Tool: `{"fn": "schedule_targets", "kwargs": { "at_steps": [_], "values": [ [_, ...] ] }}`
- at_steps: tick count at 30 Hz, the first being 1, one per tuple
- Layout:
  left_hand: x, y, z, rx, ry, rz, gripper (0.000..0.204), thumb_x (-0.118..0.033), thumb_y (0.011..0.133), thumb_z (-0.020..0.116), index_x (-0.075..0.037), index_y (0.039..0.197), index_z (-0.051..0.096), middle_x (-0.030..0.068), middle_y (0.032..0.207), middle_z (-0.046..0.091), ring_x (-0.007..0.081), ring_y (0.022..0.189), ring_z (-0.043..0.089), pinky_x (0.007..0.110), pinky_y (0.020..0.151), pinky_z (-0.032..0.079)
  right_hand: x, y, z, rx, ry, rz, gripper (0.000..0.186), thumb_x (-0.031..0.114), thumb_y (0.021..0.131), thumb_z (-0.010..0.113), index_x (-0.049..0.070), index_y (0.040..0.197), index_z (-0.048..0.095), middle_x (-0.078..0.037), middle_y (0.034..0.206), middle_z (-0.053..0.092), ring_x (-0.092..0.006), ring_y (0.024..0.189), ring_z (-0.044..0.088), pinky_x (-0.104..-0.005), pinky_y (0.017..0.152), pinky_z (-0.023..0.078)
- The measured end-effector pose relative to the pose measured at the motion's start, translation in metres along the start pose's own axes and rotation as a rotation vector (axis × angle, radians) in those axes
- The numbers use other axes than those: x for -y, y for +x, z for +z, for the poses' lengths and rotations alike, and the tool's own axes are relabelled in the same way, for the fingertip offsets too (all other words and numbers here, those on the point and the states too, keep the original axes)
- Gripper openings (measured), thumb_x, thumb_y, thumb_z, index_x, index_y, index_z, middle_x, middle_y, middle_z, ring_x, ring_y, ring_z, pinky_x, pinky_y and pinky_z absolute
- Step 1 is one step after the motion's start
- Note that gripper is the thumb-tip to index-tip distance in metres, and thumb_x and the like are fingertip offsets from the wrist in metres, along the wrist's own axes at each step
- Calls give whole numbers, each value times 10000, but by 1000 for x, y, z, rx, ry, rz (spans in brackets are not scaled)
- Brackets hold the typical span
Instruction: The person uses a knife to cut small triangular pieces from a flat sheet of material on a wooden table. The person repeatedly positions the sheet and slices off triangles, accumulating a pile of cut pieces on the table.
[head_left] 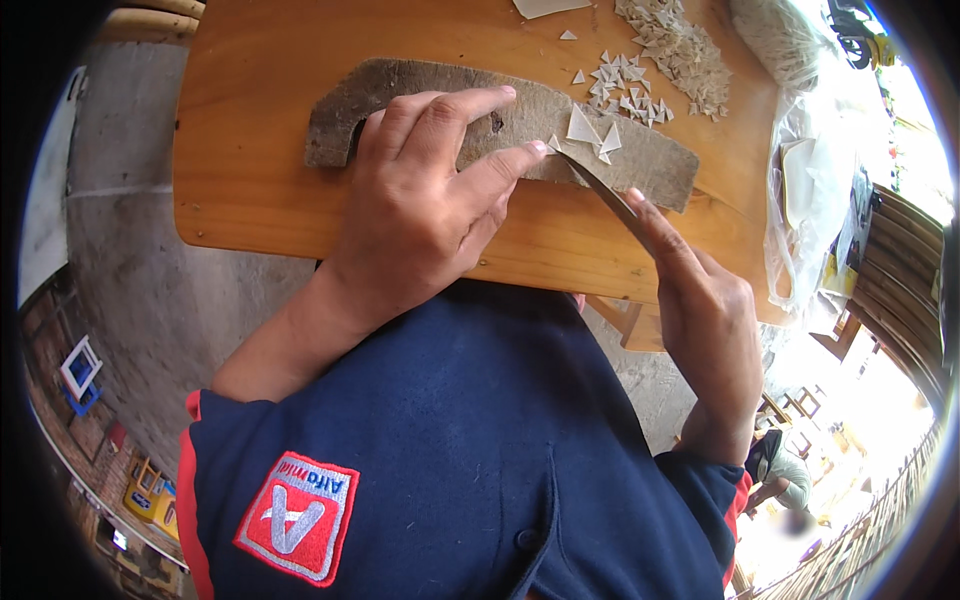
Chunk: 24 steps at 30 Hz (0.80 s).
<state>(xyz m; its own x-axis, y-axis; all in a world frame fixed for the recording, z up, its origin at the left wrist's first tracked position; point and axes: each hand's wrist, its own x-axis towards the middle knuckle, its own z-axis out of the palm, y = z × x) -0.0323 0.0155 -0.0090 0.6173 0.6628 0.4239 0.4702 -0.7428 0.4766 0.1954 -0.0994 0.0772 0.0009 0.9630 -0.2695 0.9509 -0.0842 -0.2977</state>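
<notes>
My left hand [425, 190] lies across a worn, curved wooden board [650, 165], two fingers stretched out and apart. One fingertip touches the board beside a small cream-white triangular piece [555, 143]. In my right hand [700, 300] is a narrow dark knife [612, 203]; a finger lies along it and its handle is hidden in the grip. The knife's tip meets the board next to that small piece, close to my left fingertip. Larger cream-white triangles [584, 127] lie on the board just right of the tip.
The board rests on a wooden table [250, 150] near its front edge. Beyond it lie scattered small triangles [625, 85] and a bigger heap [685, 50]. A clear plastic bag [795, 200] hangs at the table's right side. Another person [785, 470] is in the background at lower right.
</notes>
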Motion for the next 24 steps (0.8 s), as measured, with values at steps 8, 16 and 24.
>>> {"fn": "schedule_targets", "kwargs": {
  "at_steps": [8, 16, 24],
  "values": [
    [1, 19, 6, -51, -142, -54, 319, -39, 833, 766, -111, 1143, 779, 99, 1213, 682, 274, 1008, 618, 387, 882, 521, 10, -4, 12, -57, 99, 15, 607, -112, 886, 611, 145, 1435, 634, -186, 988, 720, -328, 817, 737, -410, 719, 572],
    [15, 64, 14, 159, -120, 25, 235, -155, 848, 803, -72, 1068, 791, 60, 1078, 695, 274, 1019, 614, 401, 897, 517, 14, 0, 37, -164, 137, -36, 745, -35, 856, 634, 290, 1521, 549, -82, 653, 541, -263, 529, 586, -431, 547, 519],
    [16, 71, 9, 205, -279, -115, 137, -163, 890, 785, -41, 952, 770, 42, 1026, 719, 230, 1027, 629, 353, 909, 505, 14, 1, 44, -182, 179, -28, 706, -20, 878, 608, 277, 1517, 553, -99, 654, 555, -277, 523, 594, -437, 532, 514]
  ]
}}
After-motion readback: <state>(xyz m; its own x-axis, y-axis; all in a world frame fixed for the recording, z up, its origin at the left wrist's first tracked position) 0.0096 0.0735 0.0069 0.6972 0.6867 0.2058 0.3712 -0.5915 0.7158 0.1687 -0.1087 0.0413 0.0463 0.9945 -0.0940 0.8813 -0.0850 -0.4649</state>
